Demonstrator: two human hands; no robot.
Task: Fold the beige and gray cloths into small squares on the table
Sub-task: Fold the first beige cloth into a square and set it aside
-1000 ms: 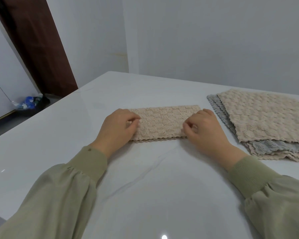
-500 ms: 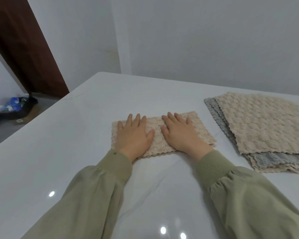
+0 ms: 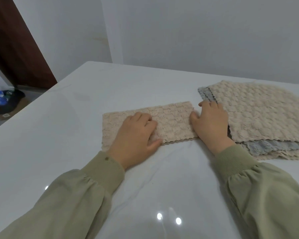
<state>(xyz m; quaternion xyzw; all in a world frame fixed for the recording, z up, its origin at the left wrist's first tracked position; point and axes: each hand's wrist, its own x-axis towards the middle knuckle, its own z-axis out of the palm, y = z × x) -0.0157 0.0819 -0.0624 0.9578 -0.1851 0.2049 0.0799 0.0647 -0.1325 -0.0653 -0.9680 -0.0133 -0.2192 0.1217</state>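
A beige textured cloth (image 3: 173, 120), folded into a long strip, lies across the middle of the white table (image 3: 62, 135). My left hand (image 3: 136, 135) rests on the strip's left half and presses it down with bent fingers, the thumb along the near edge. At the strip's right end, my right hand (image 3: 211, 125) has its thumb against the edge and its fingers curved down around it. A stack of unfolded beige and gray cloths (image 3: 259, 118) lies flat just right of that hand.
The table's left edge runs diagonally, with floor and a dark bag of bottles (image 3: 5, 102) beyond it. A brown door (image 3: 16, 49) and white walls stand behind. Bare tabletop stretches in front of the strip.
Both hands lay flat side by side on the strip. My right hand has slid to the strip's right end, and my left hand's fingers have bent while staying on the left half.
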